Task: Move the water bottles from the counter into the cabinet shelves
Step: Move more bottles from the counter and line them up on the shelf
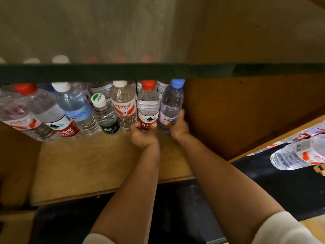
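Both my arms reach into a wooden cabinet shelf (91,164). My left hand (141,133) grips the base of a red-capped bottle with a red label (148,103), standing upright on the shelf. Right beside it, my right hand (176,126) grips the lower part of a blue-capped bottle (171,101), also upright. Several other water bottles stand in a row to the left, among them a white-capped one (123,103) and a small green-labelled one (105,115). More bottles (297,154) lie on the dark counter at the right.
A glass shelf with a dark front edge (158,72) hangs just above the bottle caps; blurred caps show through it. The cabinet's brown side wall (246,111) stands close to the right of the blue-capped bottle. The dark counter (263,187) runs below the shelf.
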A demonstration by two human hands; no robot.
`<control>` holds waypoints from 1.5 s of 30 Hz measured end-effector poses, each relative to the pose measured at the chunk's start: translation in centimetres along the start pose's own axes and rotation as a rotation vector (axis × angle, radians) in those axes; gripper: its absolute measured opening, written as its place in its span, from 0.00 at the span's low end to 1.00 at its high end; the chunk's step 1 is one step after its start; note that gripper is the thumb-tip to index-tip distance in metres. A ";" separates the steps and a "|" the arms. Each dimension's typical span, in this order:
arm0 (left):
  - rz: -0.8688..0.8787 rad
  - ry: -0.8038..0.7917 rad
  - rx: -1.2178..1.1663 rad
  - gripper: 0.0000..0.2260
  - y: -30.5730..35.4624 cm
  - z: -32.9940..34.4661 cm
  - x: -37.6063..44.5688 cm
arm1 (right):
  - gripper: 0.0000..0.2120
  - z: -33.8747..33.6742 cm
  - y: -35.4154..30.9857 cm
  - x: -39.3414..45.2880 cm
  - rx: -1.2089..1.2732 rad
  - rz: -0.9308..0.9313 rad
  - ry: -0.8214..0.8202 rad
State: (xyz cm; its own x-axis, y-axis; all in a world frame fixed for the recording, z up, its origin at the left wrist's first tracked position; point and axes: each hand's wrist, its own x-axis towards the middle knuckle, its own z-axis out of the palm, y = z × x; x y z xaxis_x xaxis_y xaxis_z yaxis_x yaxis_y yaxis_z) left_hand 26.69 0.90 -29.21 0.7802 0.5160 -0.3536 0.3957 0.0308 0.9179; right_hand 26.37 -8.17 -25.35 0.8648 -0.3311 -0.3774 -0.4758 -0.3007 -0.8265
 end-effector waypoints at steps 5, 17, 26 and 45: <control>-0.030 0.090 -0.121 0.03 1.7 0.4 -0.7 | 0.24 0.1 -0.3 0.6 0.040 0.016 0.000; -0.201 -0.023 -0.377 0.09 2.0 -0.5 -1.0 | 0.20 0.3 -0.5 1.5 0.163 0.048 -0.027; -0.157 -0.369 -0.083 0.27 2.0 -5.3 -3.6 | 0.37 0.7 -0.9 0.7 0.235 0.065 -0.014; -0.038 -0.583 0.276 0.10 -4.6 -4.8 -19.9 | 0.11 -15.0 14.6 -15.0 0.214 -0.133 -0.404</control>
State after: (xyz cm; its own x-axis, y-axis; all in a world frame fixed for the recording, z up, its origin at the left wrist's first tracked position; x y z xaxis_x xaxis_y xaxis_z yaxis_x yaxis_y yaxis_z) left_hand 7.07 -5.40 -25.52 0.8676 -0.0332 -0.4961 0.4777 -0.2212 0.8502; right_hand 3.99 -21.04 -25.49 0.9292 0.0854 -0.3596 -0.3498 -0.1114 -0.9302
